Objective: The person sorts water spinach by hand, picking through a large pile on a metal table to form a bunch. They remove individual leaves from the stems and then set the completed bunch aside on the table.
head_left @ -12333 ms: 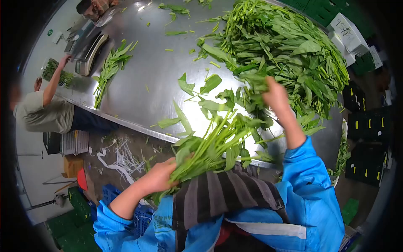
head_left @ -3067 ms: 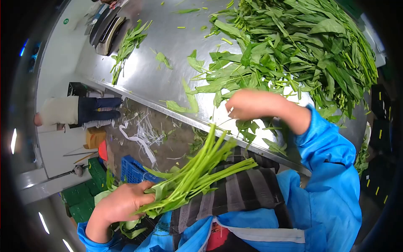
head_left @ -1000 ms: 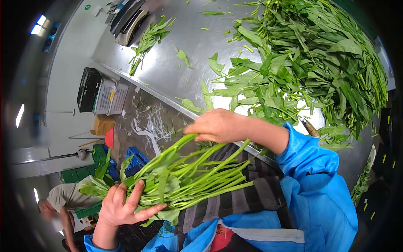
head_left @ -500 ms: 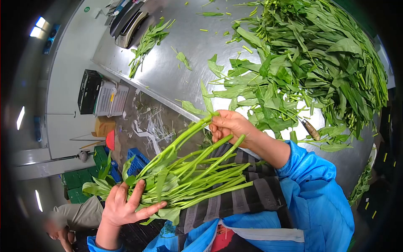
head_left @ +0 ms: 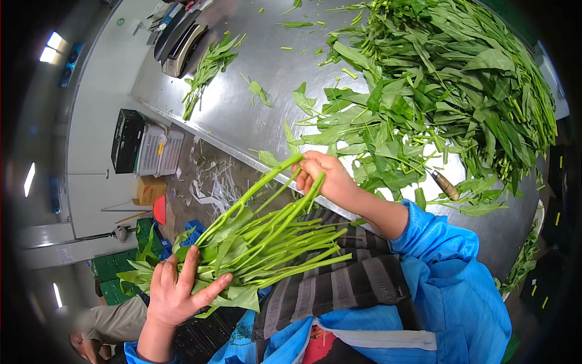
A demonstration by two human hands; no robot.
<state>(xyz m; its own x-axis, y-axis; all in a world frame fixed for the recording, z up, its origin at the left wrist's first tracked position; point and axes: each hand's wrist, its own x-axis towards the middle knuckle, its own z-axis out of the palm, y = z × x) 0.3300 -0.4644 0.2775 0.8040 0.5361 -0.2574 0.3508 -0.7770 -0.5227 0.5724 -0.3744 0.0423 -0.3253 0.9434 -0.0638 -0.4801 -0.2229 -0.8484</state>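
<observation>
Some stems [head_left: 297, 205] drawn closer together

Green bunch [head_left: 285, 233] partly hidden behind left hand [head_left: 176, 294]; leaf pile [head_left: 461, 79] cut off by top edge; co-worker's head [head_left: 79, 320] blurred.

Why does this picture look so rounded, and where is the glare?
In the head view, black rounded corners suggest a very wide lens; there too, glare whitens the metal table around loose leaves, while the held stems look fairly sharp.
</observation>
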